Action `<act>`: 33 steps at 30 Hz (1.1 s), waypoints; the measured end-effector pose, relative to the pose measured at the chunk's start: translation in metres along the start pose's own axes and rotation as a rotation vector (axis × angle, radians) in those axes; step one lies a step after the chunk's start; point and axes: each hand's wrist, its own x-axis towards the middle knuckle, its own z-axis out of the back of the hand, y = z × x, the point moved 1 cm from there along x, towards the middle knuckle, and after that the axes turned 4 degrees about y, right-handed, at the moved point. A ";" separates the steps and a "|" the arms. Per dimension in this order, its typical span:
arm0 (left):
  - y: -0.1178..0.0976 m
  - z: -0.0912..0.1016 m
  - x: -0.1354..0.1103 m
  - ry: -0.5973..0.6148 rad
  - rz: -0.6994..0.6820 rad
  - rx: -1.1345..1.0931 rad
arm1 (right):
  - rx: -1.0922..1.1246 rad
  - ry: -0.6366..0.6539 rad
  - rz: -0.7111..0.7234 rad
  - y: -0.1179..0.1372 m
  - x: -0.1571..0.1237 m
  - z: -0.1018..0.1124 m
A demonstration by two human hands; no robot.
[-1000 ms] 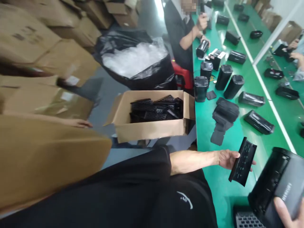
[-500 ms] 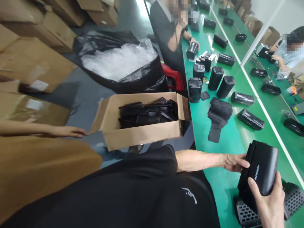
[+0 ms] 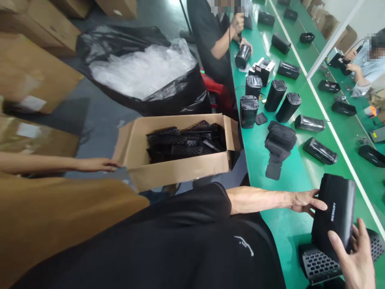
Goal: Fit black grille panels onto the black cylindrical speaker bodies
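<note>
A black casing (image 3: 338,212) with white MERKURY lettering is held up at a tilt over the table, at the lower right. My left hand (image 3: 308,202) grips its left edge, the thumb side lying on the front face. From below, my right hand (image 3: 356,253) holds the opposite lower edge, its thumb against the front and its fingers curled around the side, partly hidden. Beneath the casing are black perforated grilles (image 3: 320,263), partly covered by it and by my right hand.
The green table (image 3: 290,164) bears a stack of black sheets (image 3: 279,138) and several upright casings (image 3: 275,95). A cardboard box (image 3: 180,170) of black perforated parts stands beside it, near a black bag (image 3: 180,105) of clear plastic. Another person's hand (image 3: 100,164) reaches toward the box.
The casing has turned slightly and shifted a little right in the view. My right fingers have loosened along its side. The other person's hand at the left has moved toward the box.
</note>
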 end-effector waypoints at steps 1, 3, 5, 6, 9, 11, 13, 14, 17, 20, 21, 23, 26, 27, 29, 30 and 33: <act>-0.001 -0.003 0.000 -0.009 0.017 -0.030 | 0.044 -0.062 -0.033 0.003 -0.009 -0.006; -0.003 -0.008 0.002 -0.059 -0.018 -0.044 | 0.098 -0.254 -0.031 0.010 -0.025 -0.026; -0.003 -0.011 0.001 -0.107 -0.041 -0.015 | 0.092 -0.500 0.022 0.016 -0.037 -0.051; -0.004 -0.010 -0.001 -0.115 -0.033 0.012 | 0.084 -0.606 0.023 0.018 -0.040 -0.062; -0.017 0.001 -0.014 -0.080 0.042 0.132 | 0.126 -0.667 -0.081 0.018 -0.051 -0.079; -0.041 0.017 -0.022 -0.057 0.030 0.281 | 0.214 -0.577 -0.149 0.018 -0.064 -0.077; -0.072 0.032 -0.024 -0.021 -0.042 0.506 | 0.306 -0.477 -0.200 0.018 -0.081 -0.074; -0.085 0.036 -0.022 0.053 -0.033 0.616 | 0.345 -0.429 -0.227 0.018 -0.089 -0.074; -0.106 0.037 -0.018 0.294 0.083 0.788 | 0.413 -0.351 -0.316 0.014 -0.105 -0.077; -0.102 0.028 -0.020 0.304 0.143 0.794 | 0.421 -0.350 -0.382 -0.003 -0.110 -0.086; -0.097 0.026 -0.020 0.272 0.150 0.791 | 0.442 -0.342 -0.393 -0.010 -0.109 -0.089; -0.086 0.027 -0.020 0.202 0.175 0.774 | 0.530 -0.307 -0.402 -0.024 -0.107 -0.095; -0.065 0.038 -0.017 0.098 0.208 0.677 | 0.689 -0.265 -0.427 -0.039 -0.103 -0.103; -0.058 0.044 -0.016 0.066 0.215 0.622 | 0.716 -0.275 -0.437 -0.042 -0.102 -0.104; -0.040 0.057 -0.015 -0.004 0.234 0.472 | 0.712 -0.337 -0.451 -0.045 -0.098 -0.104; -0.030 0.064 -0.015 -0.045 0.252 0.388 | 0.696 -0.378 -0.459 -0.045 -0.095 -0.102; 0.000 0.079 -0.018 -0.195 0.325 0.112 | 0.663 -0.417 -0.503 -0.045 -0.084 -0.086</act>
